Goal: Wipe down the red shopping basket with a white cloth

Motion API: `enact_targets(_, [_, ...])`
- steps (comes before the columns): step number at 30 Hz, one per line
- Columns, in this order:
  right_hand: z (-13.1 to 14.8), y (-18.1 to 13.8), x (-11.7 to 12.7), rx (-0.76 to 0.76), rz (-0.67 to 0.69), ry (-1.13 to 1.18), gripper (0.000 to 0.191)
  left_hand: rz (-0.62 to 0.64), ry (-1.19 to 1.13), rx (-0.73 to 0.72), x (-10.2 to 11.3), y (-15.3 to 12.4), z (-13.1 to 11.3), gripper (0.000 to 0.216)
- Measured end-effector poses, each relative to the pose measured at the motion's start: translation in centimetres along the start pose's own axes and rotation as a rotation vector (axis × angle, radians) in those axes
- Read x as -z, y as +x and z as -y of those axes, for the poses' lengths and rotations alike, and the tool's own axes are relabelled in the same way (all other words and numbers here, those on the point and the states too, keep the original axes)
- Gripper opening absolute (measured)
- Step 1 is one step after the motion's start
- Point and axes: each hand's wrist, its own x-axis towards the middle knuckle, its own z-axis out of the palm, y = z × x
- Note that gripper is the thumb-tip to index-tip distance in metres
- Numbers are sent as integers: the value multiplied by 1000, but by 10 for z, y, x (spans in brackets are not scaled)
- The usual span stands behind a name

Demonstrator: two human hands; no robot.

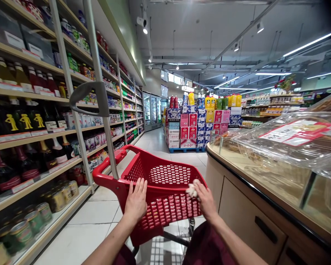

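Observation:
A red plastic shopping basket on wheels stands in the aisle right in front of me, its grey pull handle rising at the left. My left hand lies flat on the basket's near rim with the fingers stretched out. My right hand rests on the same rim further right, fingers closed round a small white crumpled thing, perhaps a tissue or cloth. The basket looks empty inside.
Shelves of bottles and tins line the left. A counter with clear lidded food bins and drawers stands at the right. Ahead, a pallet display of stacked boxes and juice bottles sits mid-aisle, and fridges stand beyond.

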Motion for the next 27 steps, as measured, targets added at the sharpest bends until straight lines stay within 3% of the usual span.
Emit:
enact_targets(2, [-23, -5, 8, -100, -4, -54, 55, -7, -9, 8, -1, 0, -2, 67])
enact_targets(4, [-22, -5, 10, -79, 12, -58, 56, -4, -19, 13, -2, -1, -4, 68])
enact_targets(6, [-1, 0, 5, -46, 32, -56, 55, 1, -26, 9, -2, -1, -5, 69])
enact_targets(9, [39, 13, -7, -146, 28, -80, 54, -3, -25, 7, 0, 0, -5, 69])
enact_targets(12, [47, 20, -11, -164, 2, -1, 48, -21, -11, 19, 2, 0, -4, 67])
enact_targets(16, [4, 13, 3, -53, -21, 258, 38, -43, -10, 15, 2, 0, -4, 65])
enact_targets(20, [-35, 2, 22, -178, -63, 290, 35, -56, -22, 18, 1, -2, -7, 64])
enact_targets(23, [-15, 4, 19, -179, -78, 282, 42, -54, -19, 31, 2, -2, -8, 63])
enact_targets(27, [28, 11, 2, 92, -45, 347, 53, -36, -3, 26, 3, -1, -6, 65])
